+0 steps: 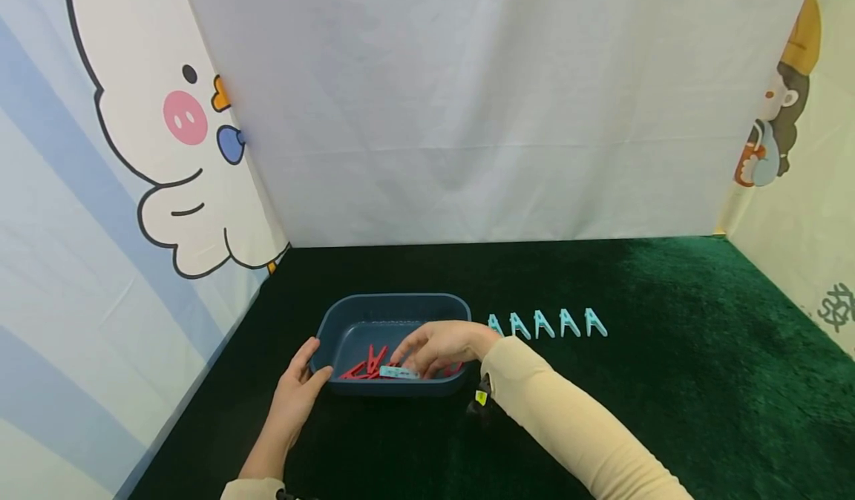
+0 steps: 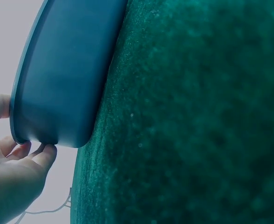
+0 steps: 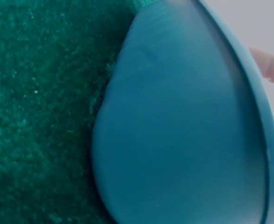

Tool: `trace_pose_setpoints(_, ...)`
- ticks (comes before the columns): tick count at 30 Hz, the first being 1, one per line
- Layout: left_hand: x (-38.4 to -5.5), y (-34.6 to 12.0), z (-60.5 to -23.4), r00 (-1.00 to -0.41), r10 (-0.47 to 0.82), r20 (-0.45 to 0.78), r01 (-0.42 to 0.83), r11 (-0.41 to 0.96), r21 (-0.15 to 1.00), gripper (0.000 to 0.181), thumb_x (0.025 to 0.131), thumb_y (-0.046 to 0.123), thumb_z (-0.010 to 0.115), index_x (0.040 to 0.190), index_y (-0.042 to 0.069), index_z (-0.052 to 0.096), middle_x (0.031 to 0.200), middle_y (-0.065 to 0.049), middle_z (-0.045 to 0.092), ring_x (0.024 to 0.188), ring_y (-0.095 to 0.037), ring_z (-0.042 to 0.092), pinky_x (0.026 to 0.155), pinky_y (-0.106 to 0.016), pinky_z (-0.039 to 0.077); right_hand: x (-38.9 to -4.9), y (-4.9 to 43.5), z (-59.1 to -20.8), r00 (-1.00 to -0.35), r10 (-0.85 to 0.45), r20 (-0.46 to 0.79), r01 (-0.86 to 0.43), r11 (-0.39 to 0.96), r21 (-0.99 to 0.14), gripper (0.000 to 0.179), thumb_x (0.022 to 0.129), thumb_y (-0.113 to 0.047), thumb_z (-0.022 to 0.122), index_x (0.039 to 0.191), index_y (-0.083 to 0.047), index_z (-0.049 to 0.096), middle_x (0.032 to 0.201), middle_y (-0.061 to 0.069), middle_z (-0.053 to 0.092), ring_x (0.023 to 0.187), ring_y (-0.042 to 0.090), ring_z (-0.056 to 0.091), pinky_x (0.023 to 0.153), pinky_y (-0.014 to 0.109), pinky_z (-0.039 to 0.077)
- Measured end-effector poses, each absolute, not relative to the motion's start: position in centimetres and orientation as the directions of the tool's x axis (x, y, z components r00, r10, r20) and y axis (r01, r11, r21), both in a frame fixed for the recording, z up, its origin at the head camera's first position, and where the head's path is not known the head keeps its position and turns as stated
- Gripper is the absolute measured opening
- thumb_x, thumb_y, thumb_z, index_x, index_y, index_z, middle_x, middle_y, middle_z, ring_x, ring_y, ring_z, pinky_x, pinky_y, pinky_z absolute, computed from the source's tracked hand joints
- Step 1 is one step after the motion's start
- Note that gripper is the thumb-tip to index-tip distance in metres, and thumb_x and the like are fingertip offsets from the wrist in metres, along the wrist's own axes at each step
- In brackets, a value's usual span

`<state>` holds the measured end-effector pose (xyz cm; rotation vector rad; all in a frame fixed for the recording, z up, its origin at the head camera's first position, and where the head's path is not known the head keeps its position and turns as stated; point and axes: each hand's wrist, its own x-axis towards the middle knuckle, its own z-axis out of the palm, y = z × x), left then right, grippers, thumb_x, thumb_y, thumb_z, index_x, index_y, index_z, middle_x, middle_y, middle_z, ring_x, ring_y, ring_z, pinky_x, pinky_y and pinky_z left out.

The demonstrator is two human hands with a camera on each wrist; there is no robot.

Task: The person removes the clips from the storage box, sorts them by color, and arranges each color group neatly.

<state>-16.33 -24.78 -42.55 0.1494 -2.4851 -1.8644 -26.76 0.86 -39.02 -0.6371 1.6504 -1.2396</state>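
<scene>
Pale cloth (image 1: 454,99) hangs in soft vertical folds beyond the basin (image 1: 401,387), with a printed white cartoon (image 1: 154,47) on striped fabric to the basin's left and a cream panel (image 1: 788,240) far to its right. Deep green pile, short and plush, covers the worktop (image 1: 668,411) under the basin. Smooth, dark blue and seemingly plastic, the basin has rounded corners and a slim rim, its long axis running left to right.

Red clips (image 1: 367,366), slender-legged, lie jumbled against the basin's near wall. A light-blue clip (image 1: 395,372) lies among them, its long axis roughly parallel to that wall, one end at the right hand (image 1: 437,348). That hand reaches inside the basin, fingers bent downward; whether it pinches the clip I cannot tell. The left hand (image 1: 297,389) grips the basin's left end, thumb at the near corner.

Five A-shaped light-blue clips (image 1: 543,324) form a row just right of the basin, their narrow tops pointing away from the person. The right wrist partly covers the one nearest the basin, and the cream sleeve (image 1: 568,418) crosses the worktop to the basin's near right.
</scene>
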Motion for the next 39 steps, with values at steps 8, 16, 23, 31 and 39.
trace_pose_setpoints(8,-16.2,-24.7,-42.5,-0.995,-0.099,-0.032,-0.059,0.285,0.957,0.055,0.096,0.011,0.046,0.145,0.002,0.022,0.152,-0.013,0.01,0.136,-0.031,0.014,0.105,-0.043,0.021,-26.8,1.4,-39.0,-0.426,-0.852,-0.305,0.225,0.227,-0.948,0.039,0.087,0.002,0.056,0.125,0.003,0.052,0.1,0.015,0.058,0.077,0.019,0.058,0.072,0.028,0.051)
trace_pose_setpoints(16,-16.3,-24.7,-42.5,-0.995,-0.091,-0.027,-0.052,0.285,0.957,0.055,0.096,0.012,0.046,0.145,0.002,0.022,0.152,-0.013,0.011,0.136,-0.031,0.014,0.105,-0.043,0.021,-27.0,2.3,-38.9,-0.427,-0.876,-0.225,0.306,0.094,-0.947,0.051,0.089,0.003,0.05,0.138,0.005,0.035,0.103,0.016,0.056,0.082,0.019,0.058,0.076,0.028,0.05)
trace_pose_setpoints(23,-16.3,-24.7,-42.6,-0.996,-0.081,-0.025,-0.046,0.273,0.961,0.055,0.097,0.012,0.045,0.145,0.002,0.02,0.152,-0.013,0.009,0.136,-0.031,0.013,0.106,-0.044,0.02,-27.2,3.1,-38.9,-0.419,-0.9,-0.125,0.419,-0.07,-0.905,0.054,0.093,0.006,0.04,0.144,-0.002,0.023,0.101,0.013,0.054,0.083,0.018,0.058,0.078,0.028,0.049)
trace_pose_setpoints(31,-16.3,-24.6,-42.6,-0.996,-0.09,-0.023,-0.047,0.277,0.96,0.055,0.097,0.011,0.046,0.145,0.002,0.021,0.152,-0.013,0.011,0.136,-0.03,0.015,0.105,-0.044,0.021,-27.3,4.0,-39.0,-0.486,-0.868,-0.1,0.453,-0.153,-0.878,0.05,0.094,0.004,0.039,0.142,-0.001,0.026,0.11,0.016,0.053,0.08,0.017,0.057,0.075,0.027,0.048)
trace_pose_setpoints(39,-16.2,-24.8,-42.6,-0.996,-0.086,-0.015,-0.038,0.27,0.962,0.055,0.097,0.011,0.046,0.145,0.002,0.021,0.152,-0.013,0.011,0.136,-0.03,0.015,0.105,-0.043,0.022,-27.4,5.0,-38.7,-0.52,-0.846,-0.121,0.425,-0.133,-0.896,0.043,0.096,0.0,0.039,0.138,0.004,0.031,0.105,0.015,0.058,0.077,0.017,0.058,0.074,0.028,0.049)
